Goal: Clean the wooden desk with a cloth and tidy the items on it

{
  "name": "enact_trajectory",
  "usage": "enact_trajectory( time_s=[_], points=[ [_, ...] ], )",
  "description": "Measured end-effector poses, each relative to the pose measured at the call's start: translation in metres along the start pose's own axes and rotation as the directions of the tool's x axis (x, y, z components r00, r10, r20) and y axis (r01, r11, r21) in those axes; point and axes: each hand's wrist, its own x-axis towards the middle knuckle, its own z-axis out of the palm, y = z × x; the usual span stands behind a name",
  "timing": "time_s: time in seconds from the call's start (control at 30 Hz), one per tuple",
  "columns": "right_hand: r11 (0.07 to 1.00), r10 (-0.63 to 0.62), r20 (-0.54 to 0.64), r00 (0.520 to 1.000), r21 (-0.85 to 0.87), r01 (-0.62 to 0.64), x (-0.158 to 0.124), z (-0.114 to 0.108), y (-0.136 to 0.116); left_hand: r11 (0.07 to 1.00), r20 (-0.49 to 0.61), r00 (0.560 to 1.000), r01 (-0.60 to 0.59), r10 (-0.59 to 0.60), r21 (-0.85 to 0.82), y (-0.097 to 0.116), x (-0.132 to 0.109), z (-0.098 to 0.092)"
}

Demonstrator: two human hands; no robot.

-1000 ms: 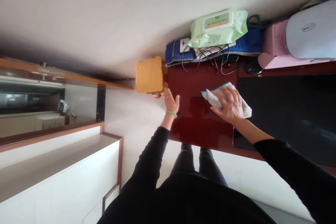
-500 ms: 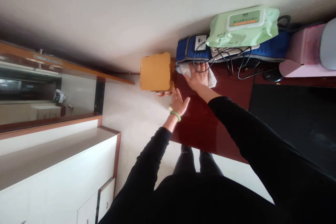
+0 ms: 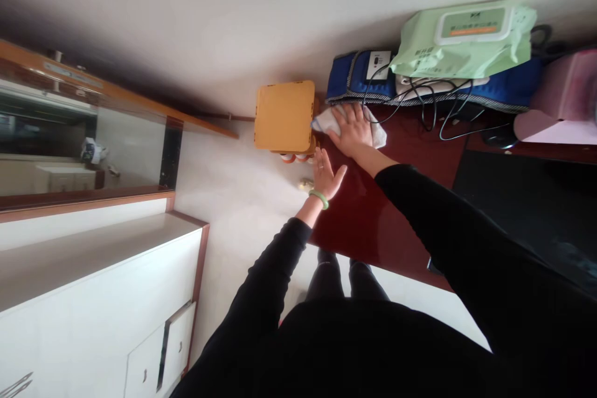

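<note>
My right hand [image 3: 356, 130] presses flat on a white cloth [image 3: 379, 134] at the far left corner of a dark red table [image 3: 373, 211], just below a blue padded case [image 3: 354, 74]. My left hand [image 3: 327, 173], with a green bangle at the wrist, rests open at the table's left edge, fingers spread, next to a yellow box [image 3: 284, 115]. Small red-and-white items [image 3: 293, 157] peek out beneath that box.
A green wet-wipe pack [image 3: 466, 37] lies on the blue case with tangled black cables [image 3: 433, 112]. A pink and white appliance [image 3: 559, 106] stands at the right. A black mat [image 3: 522, 199] covers the table's right part. White cabinets [image 3: 93, 298] lie to the left.
My right hand slid the cloth from the middle of the table to its far left corner by the yellow box. The left hand stayed at the table's edge.
</note>
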Motion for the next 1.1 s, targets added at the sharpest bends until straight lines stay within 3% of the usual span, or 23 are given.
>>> enact_trajectory(
  time_s=[0.13,0.23,0.33,0.47,0.57,0.73,0.8,0.87,0.93,1.03,1.1],
  points=[
    [0.989,0.132,0.033,0.991,-0.074,-0.130,0.038,0.002,-0.007,1.000,-0.021,1.000,-0.011,0.010,-0.019,-0.003,0.000,0.005],
    [0.976,0.146,0.068,0.987,-0.176,-0.132,0.036,-0.001,-0.015,0.998,-0.037,0.999,-0.009,0.007,-0.055,-0.005,0.003,0.006],
    [0.975,0.093,0.066,0.993,-0.206,-0.078,0.003,-0.002,-0.027,0.995,-0.056,0.998,-0.003,-0.003,-0.104,-0.005,0.006,0.001],
    [0.989,0.039,0.124,0.992,-0.143,-0.021,-0.072,0.006,-0.048,0.994,-0.127,0.991,-0.063,0.052,-0.086,0.002,-0.003,-0.007],
    [0.995,0.082,0.131,0.988,-0.061,-0.074,-0.135,0.016,-0.062,0.992,-0.116,0.985,-0.125,0.128,0.029,0.005,-0.020,-0.007],
    [0.995,0.038,0.112,0.993,0.087,-0.048,-0.213,0.012,-0.061,0.993,-0.156,0.987,-0.031,0.048,0.110,-0.003,-0.057,-0.011],
    [0.984,0.118,0.019,0.993,0.134,-0.119,-0.225,0.000,-0.050,0.985,-0.131,0.988,-0.054,0.076,0.163,-0.008,-0.071,-0.017],
    [0.955,0.265,-0.064,0.962,0.156,-0.253,-0.226,-0.015,-0.035,0.971,-0.111,0.990,-0.063,0.091,0.229,-0.009,-0.081,-0.022],
    [0.916,0.372,-0.040,0.927,0.174,-0.361,-0.222,-0.026,-0.021,0.959,-0.115,0.992,-0.009,0.043,0.285,-0.007,-0.087,-0.024],
    [0.883,0.399,0.071,0.914,0.238,-0.404,-0.218,-0.034,-0.010,0.953,-0.131,0.991,0.068,-0.031,0.294,0.001,-0.093,-0.024],
    [0.859,0.410,0.074,0.909,0.304,-0.412,-0.222,-0.034,-0.009,0.969,-0.136,0.989,-0.023,0.058,0.246,0.008,-0.098,-0.022]
  ],
)
